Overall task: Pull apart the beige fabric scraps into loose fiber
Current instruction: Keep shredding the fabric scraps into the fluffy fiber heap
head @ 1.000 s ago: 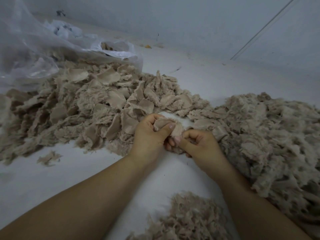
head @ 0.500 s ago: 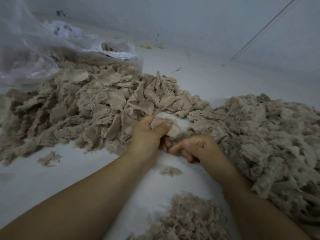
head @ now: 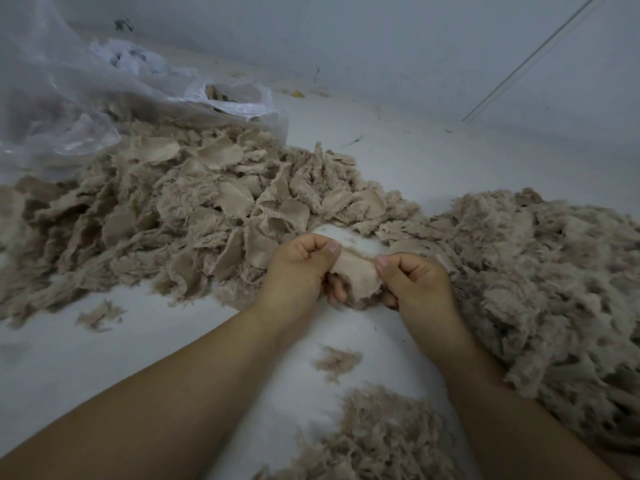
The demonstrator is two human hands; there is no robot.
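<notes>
A beige fabric scrap point(head: 356, 275) is stretched between my two hands over the white floor. My left hand point(head: 299, 271) pinches its left edge with thumb and curled fingers. My right hand point(head: 414, 282) pinches its right edge the same way. A big pile of beige scraps point(head: 166, 216) lies to the left and behind my hands. A mound of loose fiber point(head: 540, 282) spreads along the right. A smaller heap of fiber point(head: 377, 434) lies near me, between my forearms.
A clear plastic bag point(head: 69, 98) with more scraps lies at the far left. A small tuft point(head: 337, 360) sits on the white floor point(head: 104, 375) under my wrists, and another tuft point(head: 98, 315) lies to the left. A pale wall point(head: 381, 36) runs along the back.
A small tuft has dropped to the floor under my hands. My right hand came back up and took hold of the scrap's right edge, and the scrap is now spread between both hands.
</notes>
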